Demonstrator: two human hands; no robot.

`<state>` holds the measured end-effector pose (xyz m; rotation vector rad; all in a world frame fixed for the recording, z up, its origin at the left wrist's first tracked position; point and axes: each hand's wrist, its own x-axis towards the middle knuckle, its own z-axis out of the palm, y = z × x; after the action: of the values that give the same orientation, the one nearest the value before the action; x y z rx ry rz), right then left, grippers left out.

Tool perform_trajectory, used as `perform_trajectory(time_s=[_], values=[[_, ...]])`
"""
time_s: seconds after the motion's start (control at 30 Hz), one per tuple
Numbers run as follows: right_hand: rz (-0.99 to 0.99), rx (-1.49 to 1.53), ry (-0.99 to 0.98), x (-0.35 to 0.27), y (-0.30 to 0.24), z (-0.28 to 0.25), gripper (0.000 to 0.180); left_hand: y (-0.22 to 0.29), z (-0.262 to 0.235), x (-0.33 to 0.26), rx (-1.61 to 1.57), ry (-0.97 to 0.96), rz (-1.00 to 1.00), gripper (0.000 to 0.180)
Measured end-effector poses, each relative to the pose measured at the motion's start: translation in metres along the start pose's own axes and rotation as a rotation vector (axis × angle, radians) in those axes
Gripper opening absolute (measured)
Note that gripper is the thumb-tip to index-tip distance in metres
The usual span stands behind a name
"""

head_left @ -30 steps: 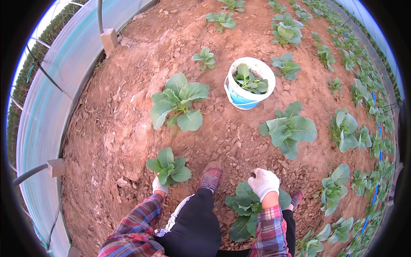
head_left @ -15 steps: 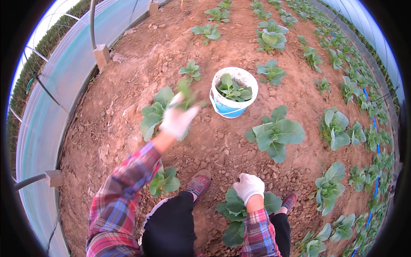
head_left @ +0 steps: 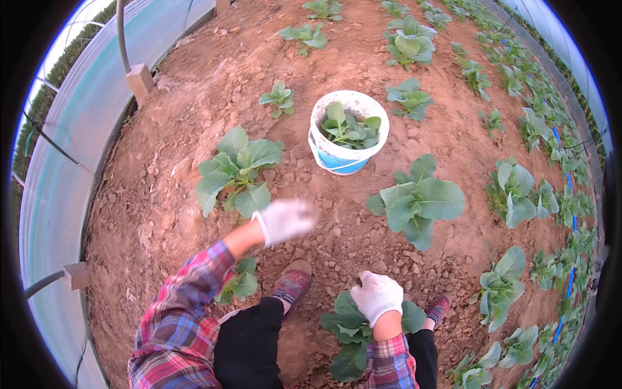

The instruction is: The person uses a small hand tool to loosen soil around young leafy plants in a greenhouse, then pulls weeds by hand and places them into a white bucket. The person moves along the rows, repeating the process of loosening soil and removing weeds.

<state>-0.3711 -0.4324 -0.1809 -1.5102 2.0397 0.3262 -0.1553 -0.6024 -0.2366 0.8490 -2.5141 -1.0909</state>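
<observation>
My left hand [head_left: 286,222], in a white glove, hangs over bare soil between a broad-leaved cabbage plant [head_left: 238,170] and my feet. Motion smears its fingers, and no leaves show in it. My right hand [head_left: 377,295], also gloved in white, is closed just above another cabbage plant [head_left: 348,327] between my feet. A small dark bit shows at its fingertips, too small to name. Beyond both hands stands a white and blue bucket [head_left: 317,137], its handle lowered, with loose green leaves [head_left: 350,129] inside.
More cabbage plants grow in rows: one [head_left: 420,200] right of the bucket, a smaller one [head_left: 277,98] to its left. A plastic sheet wall [head_left: 61,194] with concrete blocks [head_left: 140,82] runs along the left. A blue hose [head_left: 570,281] lies among plants at right.
My left hand let go of the green leaves it carried, which now lie in the bucket, and came back toward me. My right hand has hardly moved.
</observation>
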Motion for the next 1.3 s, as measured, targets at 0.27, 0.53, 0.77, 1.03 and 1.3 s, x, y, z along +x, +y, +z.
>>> perform_trajectory(time_s=[0.27,0.53,0.77,1.03,1.3], values=[[-0.028,0.009,0.028,-0.003,-0.008,-0.006,0.032,-0.088,0.024,-0.104,0.294,-0.156,-0.695,0.036],[-0.046,-0.013,0.098,0.001,-0.007,-0.008,0.029,-0.169,-0.059,-0.057,0.393,0.537,-0.458,0.039],[-0.032,-0.004,0.107,0.005,0.001,-0.01,0.029,-0.154,-0.044,-0.052,0.239,0.525,-0.583,0.029],[-0.048,0.009,0.096,0.003,-0.007,-0.013,0.027,-0.155,0.0,-0.093,0.296,0.688,-0.643,0.031],[0.026,0.033,0.021,0.006,-0.003,-0.017,0.034,-0.127,0.008,-0.126,0.208,0.358,-1.009,0.042]])
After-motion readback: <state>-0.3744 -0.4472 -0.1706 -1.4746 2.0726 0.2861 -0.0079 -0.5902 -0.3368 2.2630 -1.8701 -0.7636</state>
